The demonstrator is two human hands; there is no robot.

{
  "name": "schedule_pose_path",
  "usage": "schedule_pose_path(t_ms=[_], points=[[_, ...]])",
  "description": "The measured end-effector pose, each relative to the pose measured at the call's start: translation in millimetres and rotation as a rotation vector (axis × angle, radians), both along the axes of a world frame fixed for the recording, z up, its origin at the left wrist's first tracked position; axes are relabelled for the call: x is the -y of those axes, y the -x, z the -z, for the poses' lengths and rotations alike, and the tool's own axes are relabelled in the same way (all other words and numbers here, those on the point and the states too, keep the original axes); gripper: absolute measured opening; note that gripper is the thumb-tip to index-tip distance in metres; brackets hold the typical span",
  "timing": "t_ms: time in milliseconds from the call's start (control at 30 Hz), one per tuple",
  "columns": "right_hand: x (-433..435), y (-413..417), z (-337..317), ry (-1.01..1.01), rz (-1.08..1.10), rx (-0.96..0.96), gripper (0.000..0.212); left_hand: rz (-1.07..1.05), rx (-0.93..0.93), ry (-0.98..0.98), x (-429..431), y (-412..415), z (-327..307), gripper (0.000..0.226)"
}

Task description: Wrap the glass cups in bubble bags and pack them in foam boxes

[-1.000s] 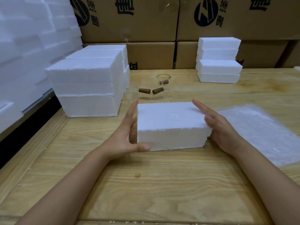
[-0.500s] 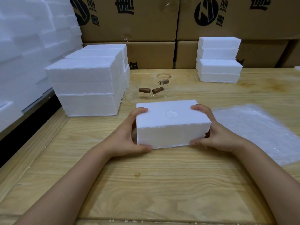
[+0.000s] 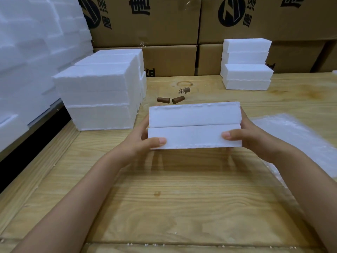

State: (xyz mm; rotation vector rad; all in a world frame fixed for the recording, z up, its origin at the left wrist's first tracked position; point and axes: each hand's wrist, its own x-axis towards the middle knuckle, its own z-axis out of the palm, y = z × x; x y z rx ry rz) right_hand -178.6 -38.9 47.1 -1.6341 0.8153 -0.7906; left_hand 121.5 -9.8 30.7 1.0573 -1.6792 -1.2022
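Both hands hold a white rectangular foam box (image 3: 195, 125) clear of the pale wooden table (image 3: 173, 198), at the near middle of the scene.

The left hand (image 3: 138, 143) grips the box's left end and the right hand (image 3: 251, 141) its right end. Each thumb presses on the near face, with the other fingers curled round behind. The box is tipped so the seam between its two halves faces the camera. Clear bubble bags (image 3: 300, 139) lie flat on the table just to its right. A large stack of white foam boxes (image 3: 98, 99) stands to the left and a smaller foam stack (image 3: 246, 64) at far right. Two small brown tapered pieces (image 3: 163, 100) lie just beyond the held box, before brown printed cardboard cartons (image 3: 145, 24).
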Motion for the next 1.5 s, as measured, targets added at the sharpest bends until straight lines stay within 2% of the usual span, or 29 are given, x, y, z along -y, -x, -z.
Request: schedule_pose_path(t_ms=[233,400,567,700,833,900,1000,1133,1167,1333,1500], points=[[1,1,2,-0.056,-0.005,-0.007,0.063,0.02,-0.008,-0.058,0,-4,1,0.058],[-1,1,1,-0.03,-0.017,0.003,0.065,0.045,-0.005,-0.048,-4,-4,-1,0.063],[-10,-14,6,0.147,0.044,-0.069,0.078,0.067,0.063,-0.071,-10,-21,-5,0.099],[-20,-41,26,0.212,0.022,-0.076,0.085,0.009,0.183,-0.035,-29,-42,-1,0.107],[-25,-65,42,0.283,-0.041,-0.233,0.095,-0.087,0.246,-0.039,-59,-63,9,0.12],[-27,-81,46,0.328,-0.045,-0.285,0.099,-0.179,0.232,-0.043,-74,-73,9,0.114],[-28,-115,49,0.36,-0.056,-0.298,0.106,-0.392,0.179,0.0,-84,-90,7,0.09],[-25,-168,47,0.37,-0.045,-0.302,0.111,-0.613,0.06,0.002,-75,-122,12,0.041],[-24,-180,45,0.366,-0.038,-0.302,0.112,-0.664,0.025,-0.013,-72,-129,12,0.035],[-13,-225,46,0.373,0.045,-0.296,0.115,-0.905,-0.052,-0.042,-50,-153,16,0.05],[0,-240,48,0.315,0.115,-0.267,0.112,-0.972,-0.13,-0.119,-26,-159,22,0.067]])
